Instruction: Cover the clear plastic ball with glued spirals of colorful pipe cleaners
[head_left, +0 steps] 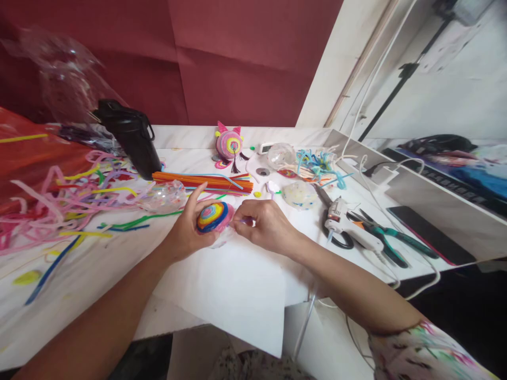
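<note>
My left hand [186, 232] is wrapped round a clear plastic ball [222, 239], its index finger raised. Coiled pipe cleaners in light blue, pink, yellow, orange and dark blue [214, 215] cover part of the ball, with a pink band next to them. Close against the ball's right side, my right hand [267, 224] pinches a thin purple pipe cleaner [247, 219], most of it hidden by the fingers. Below both hands lies a white sheet [233, 285]. Behind them stands a round figure of coiled pipe cleaners [228, 143] with pink ears and dark tassels.
A bundle of orange pipe cleaners [202, 182] lies behind the hands, with loose pink ones [43, 206] at left. A black bottle [129, 137] stands back left. At right lie a glue gun [348, 224], pliers [396, 240], a phone [430, 234] and white cables.
</note>
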`<state>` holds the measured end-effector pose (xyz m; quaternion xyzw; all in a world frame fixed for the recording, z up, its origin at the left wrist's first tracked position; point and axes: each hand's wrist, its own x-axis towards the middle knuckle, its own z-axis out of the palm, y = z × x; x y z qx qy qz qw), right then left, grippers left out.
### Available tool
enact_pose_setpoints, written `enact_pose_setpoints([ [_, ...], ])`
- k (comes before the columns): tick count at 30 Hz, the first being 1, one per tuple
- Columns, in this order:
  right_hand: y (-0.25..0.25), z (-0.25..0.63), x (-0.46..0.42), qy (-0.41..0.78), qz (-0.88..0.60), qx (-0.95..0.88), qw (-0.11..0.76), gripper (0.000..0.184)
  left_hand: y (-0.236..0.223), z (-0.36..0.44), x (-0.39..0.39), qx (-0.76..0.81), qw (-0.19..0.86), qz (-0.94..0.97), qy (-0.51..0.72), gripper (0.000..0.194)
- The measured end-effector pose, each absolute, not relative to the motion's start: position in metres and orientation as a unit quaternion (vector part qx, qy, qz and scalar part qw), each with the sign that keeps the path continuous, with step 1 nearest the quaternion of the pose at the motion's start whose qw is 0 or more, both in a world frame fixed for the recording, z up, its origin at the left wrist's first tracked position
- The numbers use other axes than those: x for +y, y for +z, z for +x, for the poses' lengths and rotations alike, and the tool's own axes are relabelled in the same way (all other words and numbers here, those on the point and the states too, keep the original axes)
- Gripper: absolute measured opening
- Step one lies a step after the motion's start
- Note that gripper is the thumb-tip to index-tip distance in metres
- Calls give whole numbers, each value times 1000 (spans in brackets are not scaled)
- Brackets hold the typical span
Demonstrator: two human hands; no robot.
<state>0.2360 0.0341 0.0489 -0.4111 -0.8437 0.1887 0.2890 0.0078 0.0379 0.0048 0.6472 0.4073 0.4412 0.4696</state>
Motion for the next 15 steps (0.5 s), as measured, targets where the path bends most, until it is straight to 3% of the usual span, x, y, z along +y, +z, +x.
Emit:
enact_pose_setpoints([
  [15,46,233,34,184,-412,-846,285,13,4,8,38,410,442,675,426,127],
])
